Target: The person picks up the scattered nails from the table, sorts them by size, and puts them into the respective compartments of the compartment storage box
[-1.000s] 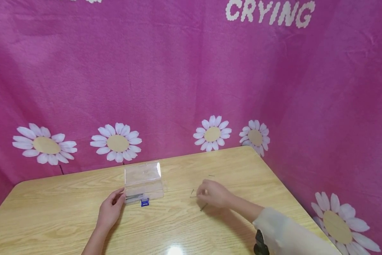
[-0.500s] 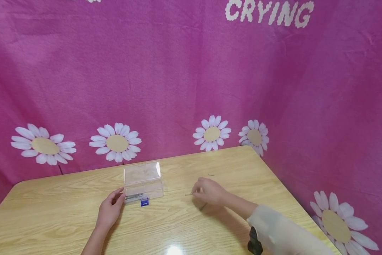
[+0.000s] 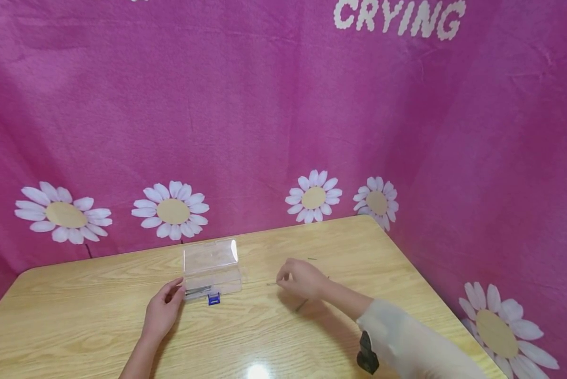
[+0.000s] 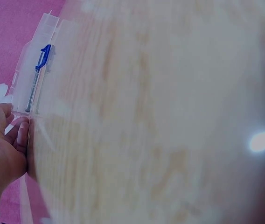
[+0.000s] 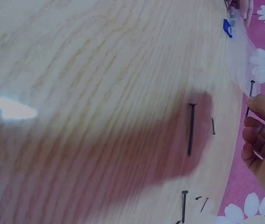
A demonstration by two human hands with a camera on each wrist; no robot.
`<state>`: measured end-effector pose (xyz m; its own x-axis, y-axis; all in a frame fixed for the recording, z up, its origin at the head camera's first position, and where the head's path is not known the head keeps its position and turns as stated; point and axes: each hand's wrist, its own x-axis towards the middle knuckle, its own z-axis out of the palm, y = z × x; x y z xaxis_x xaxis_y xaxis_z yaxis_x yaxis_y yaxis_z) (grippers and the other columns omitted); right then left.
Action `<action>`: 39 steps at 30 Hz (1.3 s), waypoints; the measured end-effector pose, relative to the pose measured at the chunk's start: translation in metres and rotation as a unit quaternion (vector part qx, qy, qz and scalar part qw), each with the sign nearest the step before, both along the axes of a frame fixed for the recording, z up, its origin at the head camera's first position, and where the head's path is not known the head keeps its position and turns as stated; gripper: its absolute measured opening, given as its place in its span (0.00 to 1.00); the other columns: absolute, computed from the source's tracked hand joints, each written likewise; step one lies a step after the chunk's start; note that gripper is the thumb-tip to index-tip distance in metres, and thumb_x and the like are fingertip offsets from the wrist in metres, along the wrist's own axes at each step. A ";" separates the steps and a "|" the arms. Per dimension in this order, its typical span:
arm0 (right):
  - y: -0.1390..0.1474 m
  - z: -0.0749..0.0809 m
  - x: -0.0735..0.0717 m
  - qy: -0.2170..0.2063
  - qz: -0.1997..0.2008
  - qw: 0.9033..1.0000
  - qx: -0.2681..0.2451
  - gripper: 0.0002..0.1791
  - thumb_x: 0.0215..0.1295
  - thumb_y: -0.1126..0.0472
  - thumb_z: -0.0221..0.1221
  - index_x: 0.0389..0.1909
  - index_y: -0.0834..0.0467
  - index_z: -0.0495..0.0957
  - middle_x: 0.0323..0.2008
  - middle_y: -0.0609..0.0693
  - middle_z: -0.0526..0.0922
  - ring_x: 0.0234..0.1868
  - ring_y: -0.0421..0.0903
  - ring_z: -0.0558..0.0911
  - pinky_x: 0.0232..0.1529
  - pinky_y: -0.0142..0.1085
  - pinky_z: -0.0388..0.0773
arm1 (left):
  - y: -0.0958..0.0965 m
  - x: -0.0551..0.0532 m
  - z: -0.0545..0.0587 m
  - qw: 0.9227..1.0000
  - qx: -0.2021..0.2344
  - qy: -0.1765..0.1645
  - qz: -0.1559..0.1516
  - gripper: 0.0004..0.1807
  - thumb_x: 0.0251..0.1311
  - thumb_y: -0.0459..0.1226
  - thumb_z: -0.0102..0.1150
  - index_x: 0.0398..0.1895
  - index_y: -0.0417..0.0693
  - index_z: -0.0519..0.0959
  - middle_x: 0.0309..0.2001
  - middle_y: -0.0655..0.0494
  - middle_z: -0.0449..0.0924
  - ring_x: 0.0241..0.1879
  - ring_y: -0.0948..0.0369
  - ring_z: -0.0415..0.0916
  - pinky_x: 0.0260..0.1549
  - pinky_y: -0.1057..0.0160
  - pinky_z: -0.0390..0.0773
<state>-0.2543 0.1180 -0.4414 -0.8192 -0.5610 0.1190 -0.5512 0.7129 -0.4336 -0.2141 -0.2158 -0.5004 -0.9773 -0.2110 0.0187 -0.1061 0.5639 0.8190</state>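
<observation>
A clear plastic box (image 3: 211, 257) stands at the table's back left with its lid raised and a blue latch (image 3: 214, 299) at the front. Several long nails (image 3: 198, 291) lie inside it. My left hand (image 3: 162, 309) holds the box by its left end, thumb and fingers at the edge. To the right of the box, my right hand (image 3: 302, 279) pinches a nail (image 5: 251, 88) between thumb and fingertips, above the table. Loose nails lie below and behind that hand, among them a long dark nail (image 5: 191, 130) and a shorter nail (image 5: 184, 205).
The wooden table (image 3: 245, 337) ends at the back and right against a pink curtain (image 3: 245, 116) printed with daisies. A small nail (image 3: 312, 258) lies near the back, beyond my right hand. Light reflects off the table's front.
My right hand has picked up a nail from the table and moved left with it, towards the box. The left hand and the box have stayed in place.
</observation>
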 end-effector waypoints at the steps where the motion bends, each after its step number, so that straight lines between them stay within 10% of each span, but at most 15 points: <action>1: -0.001 0.001 0.000 -0.001 -0.001 1.000 0.000 0.08 0.59 0.60 0.57 0.32 0.56 0.84 0.32 0.45 0.81 0.36 0.40 0.77 0.40 0.32 0.74 | 0.000 0.000 0.000 1.000 0.000 0.000 0.000 0.23 0.69 0.45 0.45 0.62 0.45 0.69 0.52 0.43 0.77 0.45 0.58 0.68 0.43 0.65 0.67; 39: -0.041 0.012 -0.017 -0.005 0.014 0.999 0.030 0.08 0.60 0.60 0.59 0.37 0.56 0.83 0.34 0.46 0.82 0.38 0.40 0.76 0.42 0.30 0.73 | 0.000 -0.001 0.001 1.000 0.006 0.010 0.000 0.22 0.68 0.43 0.47 0.61 0.45 0.71 0.51 0.44 0.78 0.40 0.66 0.67 0.42 0.68 0.66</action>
<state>-0.2714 0.0766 -0.4295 -0.8045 -0.5890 0.0772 -0.5669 0.7224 -0.3959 -0.2151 -0.2163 -0.4993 -0.9766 -0.2123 0.0352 -0.0907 0.5545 0.8272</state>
